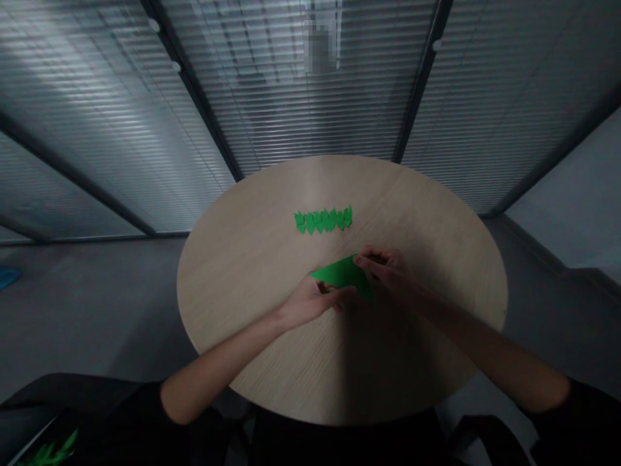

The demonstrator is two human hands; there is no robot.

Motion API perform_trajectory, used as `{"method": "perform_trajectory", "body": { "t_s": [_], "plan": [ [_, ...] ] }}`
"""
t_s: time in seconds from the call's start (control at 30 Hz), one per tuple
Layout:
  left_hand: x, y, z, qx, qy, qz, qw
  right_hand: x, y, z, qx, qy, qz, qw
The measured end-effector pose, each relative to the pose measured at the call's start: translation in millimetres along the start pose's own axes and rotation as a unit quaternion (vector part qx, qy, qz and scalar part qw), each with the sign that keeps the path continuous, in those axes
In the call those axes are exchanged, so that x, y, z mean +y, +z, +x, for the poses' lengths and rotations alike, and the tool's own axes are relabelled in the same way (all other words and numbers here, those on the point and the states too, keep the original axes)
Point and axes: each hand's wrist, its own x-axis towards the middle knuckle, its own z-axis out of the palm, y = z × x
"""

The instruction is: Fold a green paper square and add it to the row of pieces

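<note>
A sheet of green origami paper [342, 275] is held between both hands, just above the near middle of the table, with its pointed end directed to the left. It appears folded into a flat, tapering shape. The left hand [315, 301] is at the sheet's near edge, its fingers kept together and partly hidden, so whether they are clamped cannot be told. The right hand [383, 272] is at the far right end, its fingers together and seemingly pinched on the paper with the thumb hidden. The sheet is judged very light, thin and easily creased, best taken by its folded edges with the fingertips. Dark sleeves [130, 414] are seen at the lower edge of the view. Beyond the hands, a tight row of small folded green paper pieces [323, 220] is laid on the round wooden table [233, 285]. A grey floor [97, 304] is seen around the table, and slatted glass partitions [310, 97] stand farthest away.
</note>
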Motion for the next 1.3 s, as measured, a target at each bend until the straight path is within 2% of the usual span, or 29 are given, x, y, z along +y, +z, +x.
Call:
{"method": "perform_trajectory", "body": {
  "t_s": [0.13, 0.37, 0.67, 0.97, 1.17, 1.3],
  "plan": [
    [0.3, 7.2, -0.1, 0.032, 0.052, 0.016, 0.998, 2.0, 0.5, -2.0, -0.041, 0.007, -0.001, 0.999],
    [-5.7, 9.3, 0.8, 0.079, 0.094, 0.015, 0.992, 1.6, 0.3, -0.2, -0.052, -0.014, -0.018, 0.998],
    [-5.6, 10.5, -3.9, 0.088, 0.086, 0.095, 0.988, -1.7, -0.7, -1.0, -0.046, -0.006, -0.008, 0.999],
    [-2.9, 10.6, -5.8, 0.069, 0.057, 0.063, 0.994, -4.4, 1.4, -2.5, -0.042, -0.005, -0.002, 0.999],
    [-1.6, 11.2, -5.0, 0.070, 0.067, 0.097, 0.991, -2.3, -0.1, -1.0, -0.046, -0.003, 0.000, 0.999],
    [0.2, 12.3, -4.3, 0.066, 0.076, 0.080, 0.992, 1.4, 0.5, -0.5, -0.043, -0.011, -0.020, 0.999]
  ]
}}
